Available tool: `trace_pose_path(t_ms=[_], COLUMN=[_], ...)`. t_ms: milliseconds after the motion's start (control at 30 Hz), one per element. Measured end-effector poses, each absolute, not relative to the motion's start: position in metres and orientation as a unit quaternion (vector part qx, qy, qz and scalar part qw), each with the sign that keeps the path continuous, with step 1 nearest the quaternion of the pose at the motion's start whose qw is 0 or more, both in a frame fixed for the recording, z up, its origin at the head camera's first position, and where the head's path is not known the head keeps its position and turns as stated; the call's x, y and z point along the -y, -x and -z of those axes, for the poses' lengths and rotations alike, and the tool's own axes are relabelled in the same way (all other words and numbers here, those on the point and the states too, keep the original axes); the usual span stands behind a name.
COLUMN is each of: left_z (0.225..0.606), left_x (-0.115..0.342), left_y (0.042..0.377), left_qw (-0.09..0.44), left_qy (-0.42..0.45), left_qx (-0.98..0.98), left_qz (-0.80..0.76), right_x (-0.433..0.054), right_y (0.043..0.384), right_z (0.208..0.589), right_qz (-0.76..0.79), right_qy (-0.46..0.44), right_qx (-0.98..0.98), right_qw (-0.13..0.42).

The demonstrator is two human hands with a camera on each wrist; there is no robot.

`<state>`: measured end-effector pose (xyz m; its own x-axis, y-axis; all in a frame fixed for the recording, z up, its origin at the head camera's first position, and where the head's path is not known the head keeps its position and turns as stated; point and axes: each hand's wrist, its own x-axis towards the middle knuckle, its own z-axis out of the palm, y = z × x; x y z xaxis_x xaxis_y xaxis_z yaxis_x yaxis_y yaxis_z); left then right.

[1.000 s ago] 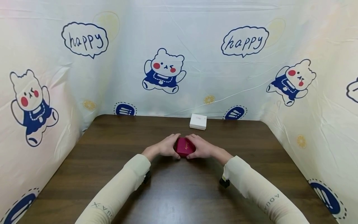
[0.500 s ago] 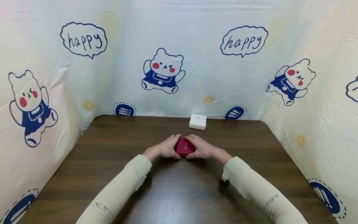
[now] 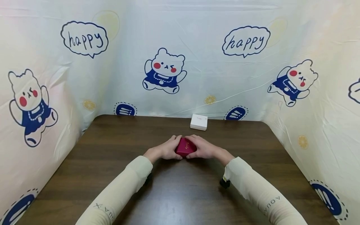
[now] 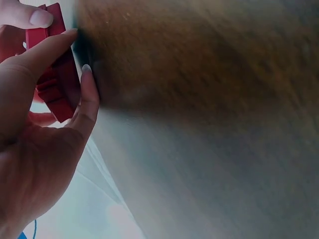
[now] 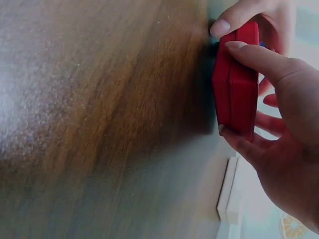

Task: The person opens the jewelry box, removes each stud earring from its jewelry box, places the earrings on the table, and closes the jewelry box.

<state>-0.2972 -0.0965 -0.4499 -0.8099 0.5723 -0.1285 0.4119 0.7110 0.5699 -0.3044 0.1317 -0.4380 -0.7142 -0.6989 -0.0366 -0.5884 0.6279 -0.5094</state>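
Note:
A small dark red gift box with gold lettering on its lid is held between both hands near the middle of the table. My left hand grips its left side, with the thumb along the near face. From the opposite side my right hand grips it too, and the two thumbs almost meet in front. A lid seam runs along the red side in the right wrist view. In the left wrist view, a ribbed red piece shows on the box's side, partly behind the fingers.
A white square box with faint lettering lies farther back on the brown wooden table. Behind the table hangs a pale curtain printed with cartoon bears. Dark devices are strapped at both wrists.
The red box has tilted slightly between the hands. Both hands keep their hold in nearly the same place, and the white box has not moved.

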Motion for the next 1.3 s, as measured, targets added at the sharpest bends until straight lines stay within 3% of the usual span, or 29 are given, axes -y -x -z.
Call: trace_pose_path(t_ms=[767, 1300], left_z=[0.4461, 0.4454], left_x=[0.0934, 0.0959], left_y=[0.2917, 0.2924], left_qw=[0.148, 0.144], left_qy=[-0.272, -0.266], left_qx=[-0.918, -0.922], left_qz=[-0.247, -0.242], right_x=[-0.1344, -0.1307], right_y=[0.306, 0.3038], right_z=[0.4303, 0.4326], right_qz=[0.233, 0.213], right_qy=[0.349, 0.364], right_qx=[-0.895, -0.899], right_qw=[0.154, 0.116])
